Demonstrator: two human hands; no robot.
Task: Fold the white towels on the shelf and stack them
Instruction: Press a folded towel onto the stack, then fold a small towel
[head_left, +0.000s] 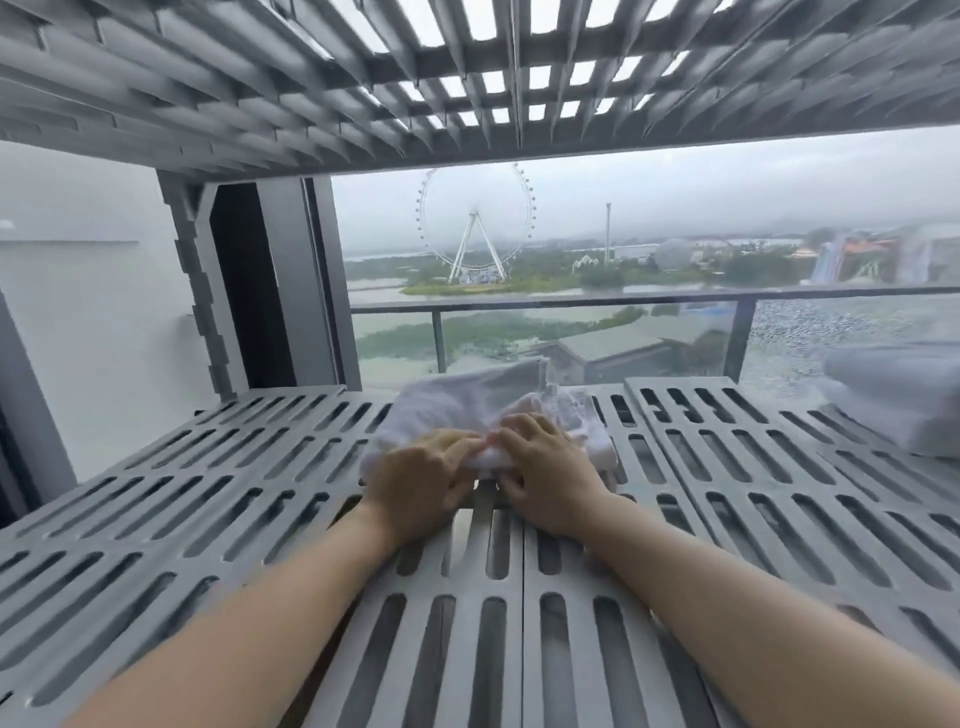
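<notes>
A crumpled white towel (470, 410) at mid-shelf (208, 499) is gripped along its near edge by the left hand (415, 480) and right hand (548, 475) — folding barely begun — while more towels (898, 400) lie far right, apparently stacked.

Left hand (421, 486) and right hand (548, 480): bare, ungloved. Both forearms bare; short fingernails, no sleeves visible.

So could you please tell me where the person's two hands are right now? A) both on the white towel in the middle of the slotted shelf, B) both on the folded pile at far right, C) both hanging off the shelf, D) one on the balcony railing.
A: the left hand and right hand both pinch the near edge of the white towel mid-shelf.
</notes>
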